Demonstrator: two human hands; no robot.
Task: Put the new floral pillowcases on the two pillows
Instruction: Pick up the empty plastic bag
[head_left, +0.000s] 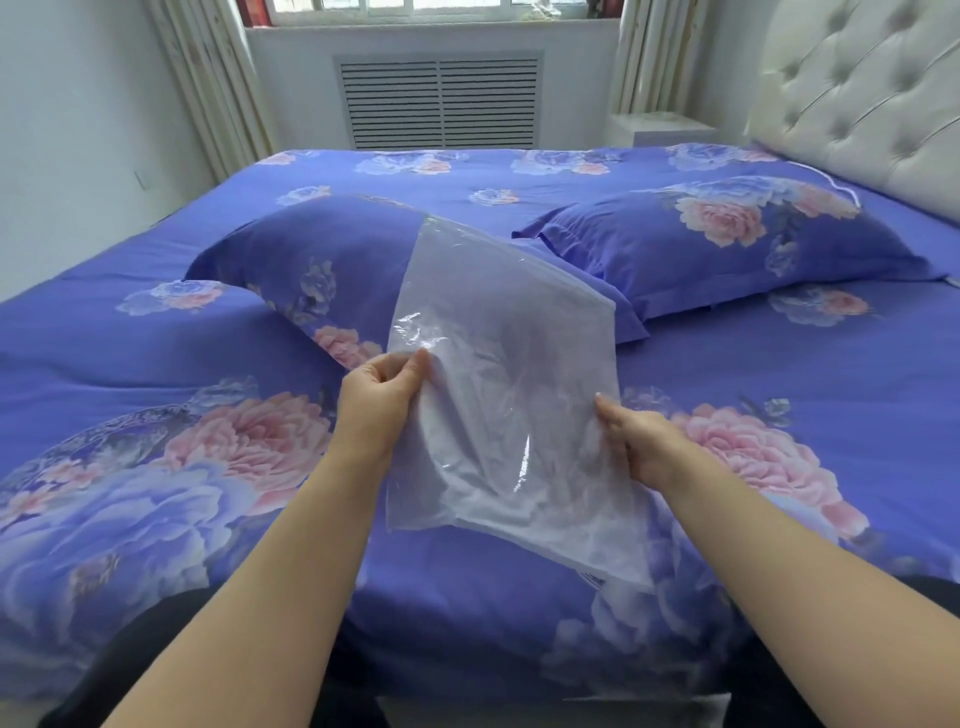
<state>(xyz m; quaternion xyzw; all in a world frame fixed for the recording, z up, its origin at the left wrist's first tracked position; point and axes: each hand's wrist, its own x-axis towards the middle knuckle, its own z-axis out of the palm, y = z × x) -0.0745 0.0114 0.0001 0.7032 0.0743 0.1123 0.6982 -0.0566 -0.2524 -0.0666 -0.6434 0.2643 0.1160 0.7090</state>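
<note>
Hands meet over a made bed: from the head camera we see our left hand (382, 400) pinching the left edge of a clear plastic packet (498, 395), thumb on top and fingers curled beneath, while our right hand (636, 439) grips the packet's right edge with its fingers behind the plastic. The packet is held tilted above the middle of the bed (779, 364), its far corner raised toward the window and its near corner sagging toward the bed's near edge. Pale folded fabric (519, 509) shows through the plastic; we cannot tell its pattern from here.

Two pillows lie on the bed beyond the packet, both in purple cases printed with pink and blue flowers. The left pillow (311, 260) sits near the bed's centre, partly hidden behind the packet's upper end. The right pillow (737, 249) lies toward the head end, just beside the tufted cream headboard (857, 104) at the bed's right edge. The two pillows' flanged edges come close together behind the packet.

A floral quilt (156, 441) in the same purple print covers the bed's left side, folded back in a ridge. Past the far edge of the bed stand a slatted radiator cover (439, 101) under the window, pale curtains (208, 88) on either side, and a small white nightstand (660, 127) in the corner.
</note>
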